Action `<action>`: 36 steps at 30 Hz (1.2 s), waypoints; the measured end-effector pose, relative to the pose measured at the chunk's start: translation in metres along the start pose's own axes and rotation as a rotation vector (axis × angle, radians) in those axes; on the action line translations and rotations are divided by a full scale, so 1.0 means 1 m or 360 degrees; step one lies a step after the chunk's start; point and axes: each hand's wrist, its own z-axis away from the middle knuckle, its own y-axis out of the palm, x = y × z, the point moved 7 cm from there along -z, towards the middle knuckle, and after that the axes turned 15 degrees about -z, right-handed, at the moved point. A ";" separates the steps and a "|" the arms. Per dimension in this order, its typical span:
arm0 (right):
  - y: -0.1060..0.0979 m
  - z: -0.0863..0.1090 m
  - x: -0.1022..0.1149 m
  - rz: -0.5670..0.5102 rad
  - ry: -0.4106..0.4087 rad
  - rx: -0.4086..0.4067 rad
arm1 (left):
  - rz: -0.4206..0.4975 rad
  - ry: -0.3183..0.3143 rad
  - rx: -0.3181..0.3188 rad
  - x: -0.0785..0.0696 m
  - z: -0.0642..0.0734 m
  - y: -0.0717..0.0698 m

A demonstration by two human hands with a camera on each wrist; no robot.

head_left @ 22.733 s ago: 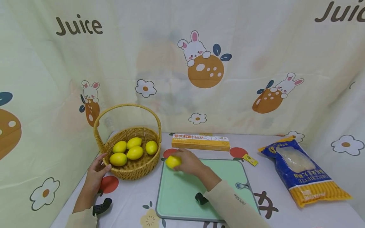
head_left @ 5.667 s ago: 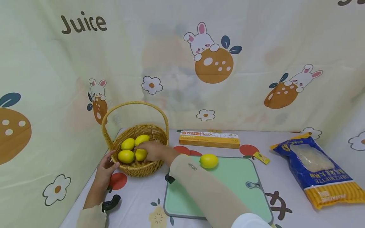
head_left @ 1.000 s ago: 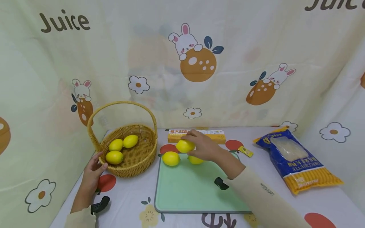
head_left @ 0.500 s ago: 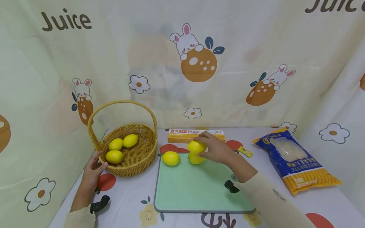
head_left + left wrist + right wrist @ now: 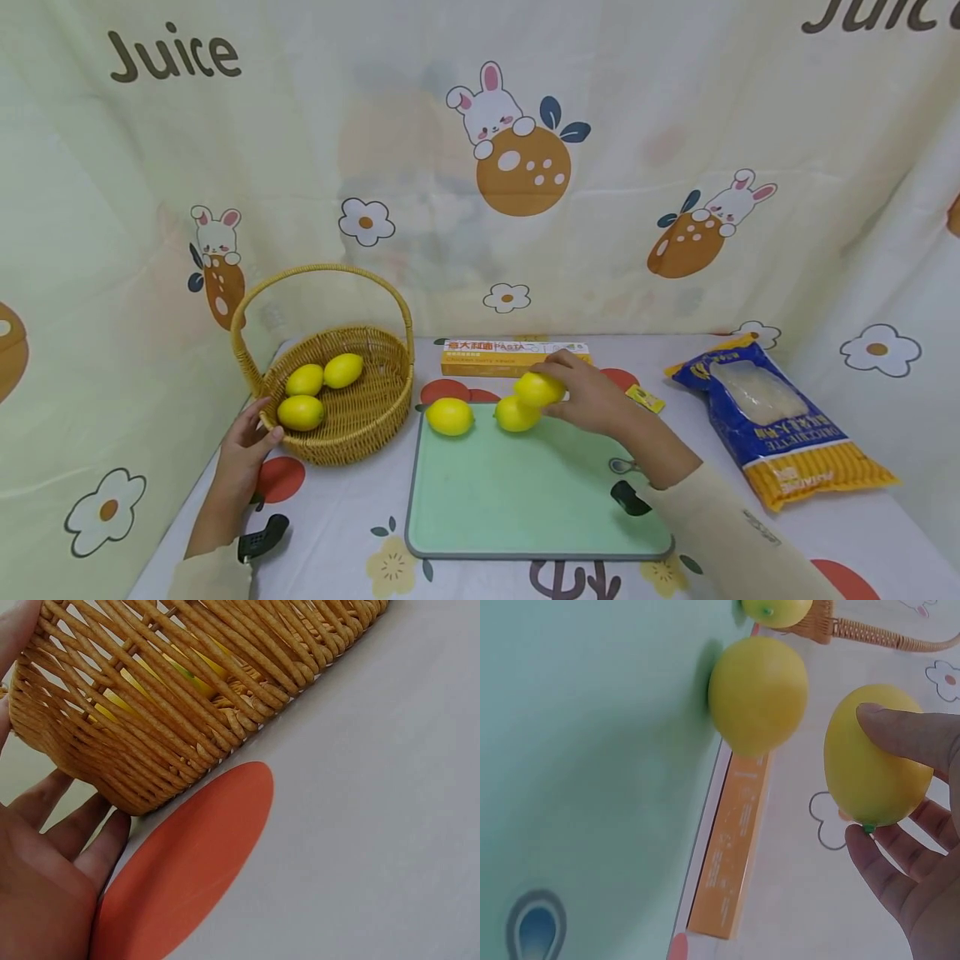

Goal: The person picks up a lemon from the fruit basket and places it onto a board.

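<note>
My right hand (image 5: pixel 592 398) holds a yellow lemon (image 5: pixel 537 388) above the back edge of the green cutting board (image 5: pixel 487 508). In the right wrist view the thumb lies along one side of this lemon (image 5: pixel 874 757), with fingertips near its green tip. Two more lemons rest on the board, one at the back left corner (image 5: pixel 449 417) and another (image 5: pixel 514 414) just left of the held one. My left hand (image 5: pixel 243 454) grips the near left rim of the wicker basket (image 5: pixel 360 442), thumb on the rim and fingers outside. Three lemons (image 5: pixel 303 381) lie inside the basket.
Behind the board is an orange and white pasta box (image 5: pixel 480 361). A small yellow packet (image 5: pixel 645 398) lies right of it, and a blue and orange pasta bag (image 5: pixel 780 425) at the far right. The basket's tall handle (image 5: pixel 326 268) arches up. A printed curtain hangs behind.
Over the last second my right hand has moved the lemon rightward along the board's back edge. The basket held five lemons earlier and holds three now. My left hand stays on its rim.
</note>
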 end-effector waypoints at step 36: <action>-0.007 0.035 -0.067 0.0023 0.0147 -0.0031 | -0.0013 -0.0086 0.0017 0.003 -0.001 0.000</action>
